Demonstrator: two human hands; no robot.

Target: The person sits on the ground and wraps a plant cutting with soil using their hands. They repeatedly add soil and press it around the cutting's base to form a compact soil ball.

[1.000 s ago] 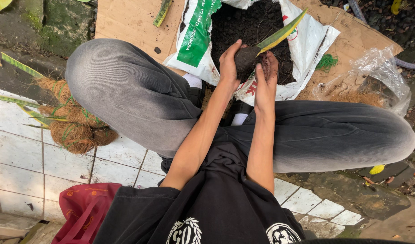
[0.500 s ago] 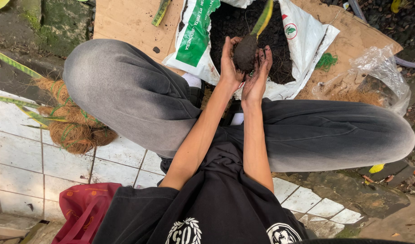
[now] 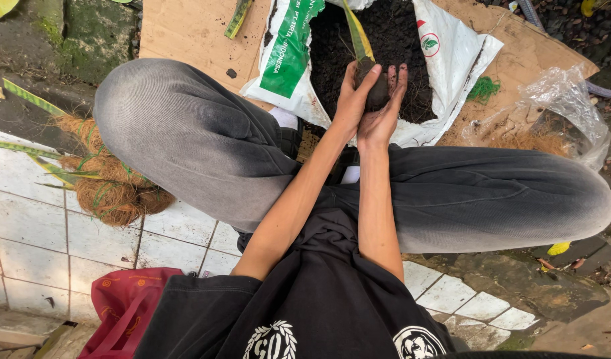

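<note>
On an outdoor patch of white tiles (image 3: 46, 219) and flattened cardboard (image 3: 186, 33), a person squats over a split-open white sack (image 3: 452, 46) of dark potting soil (image 3: 398, 40). Both hands are cupped together around a ball of soil (image 3: 377, 92) — the left hand (image 3: 351, 100) wrapping one side, the right hand (image 3: 388, 113) pressed against the other, fingers curled closed on it. The ball sits between the palms, directly above the sack. From it a long green-yellow leaf (image 3: 359, 36) rises, its long axis pointing up and away from the body. Coconut-fibre bundles (image 3: 109, 193) lie by the left knee, a red bag (image 3: 122, 306) nearer the body.
</note>
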